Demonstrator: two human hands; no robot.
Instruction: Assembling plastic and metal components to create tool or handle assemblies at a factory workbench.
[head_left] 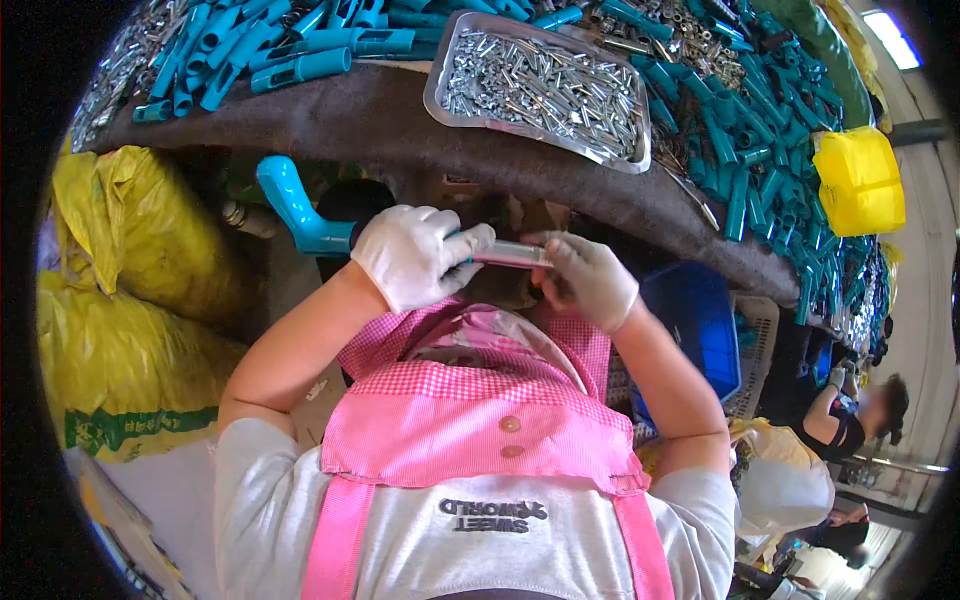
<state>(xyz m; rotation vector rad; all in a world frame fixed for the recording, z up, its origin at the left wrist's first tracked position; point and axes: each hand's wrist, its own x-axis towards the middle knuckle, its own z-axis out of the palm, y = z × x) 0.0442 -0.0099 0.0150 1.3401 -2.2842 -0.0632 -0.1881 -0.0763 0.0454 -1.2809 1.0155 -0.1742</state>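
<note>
My left hand (412,258), in a white glove, is wrapped round the middle of a tool with a bent, glossy teal handle (296,208). The handle sticks out to the left and curves away at its end. To the right of that hand runs the tool's pale, shiny tube-like part (514,254). My right hand (592,278), gloved in white with bare-looking fingertips, is closed at the far end of this part; what exactly the fingertips pinch is partly hidden. Both hands are above my pink apron, in front of the bench edge.
A metal tray (545,88) of small bolts sits on the brown-covered bench (330,108). Teal tubular parts (305,70) lie heaped on both sides. A yellow container (860,180) is at the right, yellow sacks (130,230) at the left, a blue crate (692,335) below the bench. Other people work far right.
</note>
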